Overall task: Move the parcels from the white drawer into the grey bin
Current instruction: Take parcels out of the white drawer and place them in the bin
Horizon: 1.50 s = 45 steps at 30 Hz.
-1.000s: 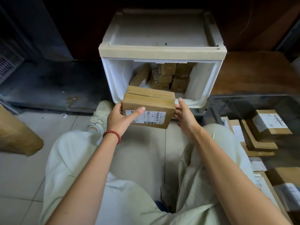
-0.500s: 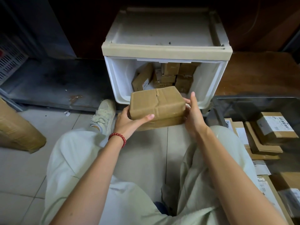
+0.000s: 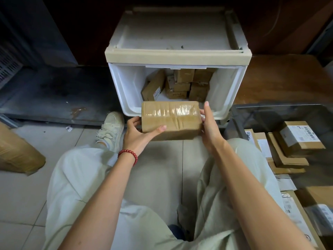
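I hold a taped brown parcel (image 3: 171,119) in front of the white drawer (image 3: 126,91), just outside its front wall. My left hand (image 3: 139,135) grips the parcel's left end, thumb across its near face. On the right end lies my right hand (image 3: 210,126), with its fingers straight. Several more brown parcels (image 3: 180,85) sit at the back of the drawer. The grey bin (image 3: 270,112) stands to the right and holds several parcels with white labels.
A large brown package (image 3: 16,152) lies on the tiled floor at the left. My knees and a pale shoe (image 3: 111,130) are below the drawer. A dark low shelf (image 3: 54,98) runs to the left of the drawer, and a wooden surface (image 3: 281,78) lies behind the bin.
The parcel has been turned over in my hands: its labelled face no longer shows and a plain taped face is toward me. It stays in front of the drawer.
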Each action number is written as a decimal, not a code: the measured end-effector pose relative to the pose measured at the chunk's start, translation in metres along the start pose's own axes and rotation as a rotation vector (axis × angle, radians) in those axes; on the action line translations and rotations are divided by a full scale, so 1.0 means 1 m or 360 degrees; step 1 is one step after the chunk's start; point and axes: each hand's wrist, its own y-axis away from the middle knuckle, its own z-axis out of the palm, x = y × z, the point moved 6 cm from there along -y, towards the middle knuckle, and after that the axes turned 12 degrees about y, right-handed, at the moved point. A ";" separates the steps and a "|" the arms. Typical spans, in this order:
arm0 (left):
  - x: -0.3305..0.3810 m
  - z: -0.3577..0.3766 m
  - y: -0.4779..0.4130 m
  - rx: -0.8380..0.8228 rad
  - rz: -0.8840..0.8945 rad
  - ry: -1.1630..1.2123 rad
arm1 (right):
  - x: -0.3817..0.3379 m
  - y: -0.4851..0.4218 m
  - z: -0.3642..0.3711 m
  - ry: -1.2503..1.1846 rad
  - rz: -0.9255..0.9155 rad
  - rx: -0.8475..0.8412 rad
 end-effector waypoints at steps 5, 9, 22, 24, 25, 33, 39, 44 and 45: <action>0.007 0.005 0.001 -0.0025 0.0098 -0.0029 | -0.006 0.006 -0.005 0.0065 -0.0073 0.0142; 0.022 0.012 -0.001 -0.0011 0.0276 0.0141 | -0.019 0.012 -0.014 0.0000 -0.0229 0.0194; 0.085 0.163 0.013 -0.0485 0.0605 0.0185 | -0.057 0.062 -0.162 0.0077 -0.0513 0.0633; 0.090 0.200 0.023 -0.0617 0.0591 0.0090 | -0.046 0.074 -0.194 0.0009 -0.0433 0.0735; 0.092 0.217 0.029 -0.0665 0.0597 0.0035 | -0.039 0.081 -0.210 -0.0035 -0.0396 0.0793; 0.081 0.327 0.066 -0.1090 0.0719 -0.0547 | 0.055 0.138 -0.281 -0.0367 -0.0129 0.1198; 0.057 0.376 0.089 -0.1338 0.0719 -0.0763 | 0.102 0.161 -0.288 -0.0447 0.0073 0.1400; 0.028 0.415 0.111 -0.1536 0.0723 -0.0876 | 0.118 0.186 -0.313 -0.0289 0.0193 0.1664; 0.022 0.423 0.117 -0.1558 0.0715 -0.0893 | 0.119 0.192 -0.320 -0.0244 0.0216 0.1726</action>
